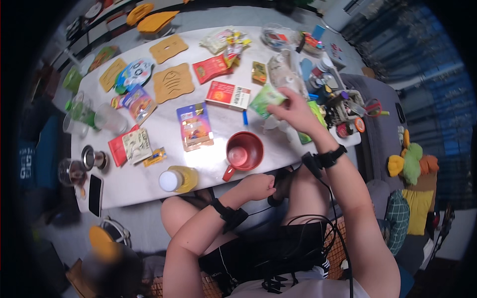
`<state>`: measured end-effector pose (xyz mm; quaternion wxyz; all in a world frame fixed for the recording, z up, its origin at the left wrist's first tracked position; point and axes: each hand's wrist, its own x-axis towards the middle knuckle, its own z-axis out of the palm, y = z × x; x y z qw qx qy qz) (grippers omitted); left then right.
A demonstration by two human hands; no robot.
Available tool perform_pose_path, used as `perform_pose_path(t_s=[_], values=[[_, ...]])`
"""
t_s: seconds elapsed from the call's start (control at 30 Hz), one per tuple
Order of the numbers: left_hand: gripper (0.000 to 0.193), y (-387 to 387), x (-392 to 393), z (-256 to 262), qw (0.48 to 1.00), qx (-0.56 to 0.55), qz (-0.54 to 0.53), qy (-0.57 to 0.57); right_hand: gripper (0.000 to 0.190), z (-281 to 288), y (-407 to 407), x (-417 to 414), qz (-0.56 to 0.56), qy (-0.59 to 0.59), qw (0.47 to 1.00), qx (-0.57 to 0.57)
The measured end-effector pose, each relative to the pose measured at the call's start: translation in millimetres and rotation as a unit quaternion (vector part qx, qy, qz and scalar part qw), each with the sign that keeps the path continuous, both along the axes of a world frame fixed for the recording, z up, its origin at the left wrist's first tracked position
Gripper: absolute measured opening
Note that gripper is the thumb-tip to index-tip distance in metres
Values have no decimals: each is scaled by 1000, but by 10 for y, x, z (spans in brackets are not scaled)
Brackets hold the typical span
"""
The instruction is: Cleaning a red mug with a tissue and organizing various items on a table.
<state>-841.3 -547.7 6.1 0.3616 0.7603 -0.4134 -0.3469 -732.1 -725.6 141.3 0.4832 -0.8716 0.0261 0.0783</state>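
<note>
My right hand [294,111] pinches a green packet [267,101] by its right side, above the right half of the table. Beside that packet lies a red and white box [228,95], with a small blue stick [245,117] just below it. Curled closed, my left hand [258,186] hovers over my lap by the table's near edge, and nothing shows in it. A red mug [244,151] stands just beyond it, handle toward me. Left of the mug are a purple and orange pouch [194,126] and a white-capped bottle of yellow liquid [179,179].
On the right, a crowded organizer [328,80] holds jars and bottles. Drinking glasses [110,118], a green bottle [85,113] and a phone [95,195] occupy the left side. Wooden mats [173,82] and snack bags [212,69] lie farther back. Black cables [337,227] run along my right arm.
</note>
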Motion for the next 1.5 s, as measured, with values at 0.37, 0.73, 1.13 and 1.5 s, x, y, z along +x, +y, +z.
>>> perform_pose_path(t_s=[0.37, 0.73, 1.13, 1.5], values=[[28, -104, -39, -24, 999, 22, -34, -3, 23, 312, -2634, -659, -482, -2, 869, 115], [26, 26, -20, -191, 1000, 5, 1, -1, 30, -93, -1992, -363, -421, -124, 895, 73], [25, -19, -9, -88, 999, 17, 9, 38, 36, -375, 346, 364, 109, 184, 953, -214], [26, -68, -7, -87, 1000, -6, -11, 13, 31, -596, -13, 166, -22, 216, 976, 7]])
